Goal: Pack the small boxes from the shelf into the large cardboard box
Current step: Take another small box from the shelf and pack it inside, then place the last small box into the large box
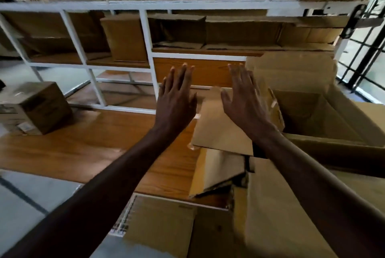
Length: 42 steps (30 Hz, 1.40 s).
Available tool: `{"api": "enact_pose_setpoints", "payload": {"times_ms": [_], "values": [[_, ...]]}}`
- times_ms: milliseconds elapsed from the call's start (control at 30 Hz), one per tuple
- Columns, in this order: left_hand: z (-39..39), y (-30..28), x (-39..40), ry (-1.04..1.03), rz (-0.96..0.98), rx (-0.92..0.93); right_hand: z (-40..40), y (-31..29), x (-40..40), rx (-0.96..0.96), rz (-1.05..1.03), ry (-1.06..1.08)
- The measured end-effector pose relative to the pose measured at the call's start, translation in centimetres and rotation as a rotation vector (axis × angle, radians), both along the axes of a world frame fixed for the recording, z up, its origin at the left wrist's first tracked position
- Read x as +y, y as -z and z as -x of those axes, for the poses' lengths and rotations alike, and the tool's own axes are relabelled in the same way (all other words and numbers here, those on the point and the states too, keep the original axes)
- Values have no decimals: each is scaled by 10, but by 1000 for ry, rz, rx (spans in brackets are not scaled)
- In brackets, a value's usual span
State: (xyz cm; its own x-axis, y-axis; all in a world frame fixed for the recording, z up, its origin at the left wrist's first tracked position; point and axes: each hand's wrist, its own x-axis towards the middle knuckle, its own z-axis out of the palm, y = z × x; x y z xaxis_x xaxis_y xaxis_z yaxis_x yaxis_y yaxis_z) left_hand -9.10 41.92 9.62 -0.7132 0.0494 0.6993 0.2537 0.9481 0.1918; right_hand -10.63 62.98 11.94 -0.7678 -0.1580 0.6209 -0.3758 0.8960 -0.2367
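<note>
Reaching forward, left hand (176,99) and right hand (242,99) hold nothing (fingers straight, spread); small box (125,38) stands on the white shelf (145,28), large cardboard box (325,116) open at right

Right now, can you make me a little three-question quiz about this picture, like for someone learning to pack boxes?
1. True or false: the left hand grips a box.
2. How many hands are stretched forward: A one, B two, C none?
3. Fill in: the large cardboard box at the right stands ____ at the top.

Key:
1. False; its fingers are straight and hold nothing.
2. B; the right hand is out too.
3. Open.
</note>
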Motion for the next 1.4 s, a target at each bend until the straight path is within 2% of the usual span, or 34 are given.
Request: {"api": "enact_pose_setpoints", "payload": {"times_ms": [333,567,767,967,1133,1400], "values": [[-69,44,-216,-263,-97,-53,-25,58,-212,10,142,-193],[-87,87,-341,-392,-204,-146,-20,96,-344,-87,172,-323],[-69,111,-437,-471,-250,-149,11,119,-457,-106,168,-453],[-40,113,-531,-555,-355,-130,54,127,-561,-181,148,-586],[-22,135,-615,-640,-479,-184,73,132,-630,-249,196,-644],[-1,151,-747,-665,-657,-148,95,142,-742,-312,268,-656]]}}
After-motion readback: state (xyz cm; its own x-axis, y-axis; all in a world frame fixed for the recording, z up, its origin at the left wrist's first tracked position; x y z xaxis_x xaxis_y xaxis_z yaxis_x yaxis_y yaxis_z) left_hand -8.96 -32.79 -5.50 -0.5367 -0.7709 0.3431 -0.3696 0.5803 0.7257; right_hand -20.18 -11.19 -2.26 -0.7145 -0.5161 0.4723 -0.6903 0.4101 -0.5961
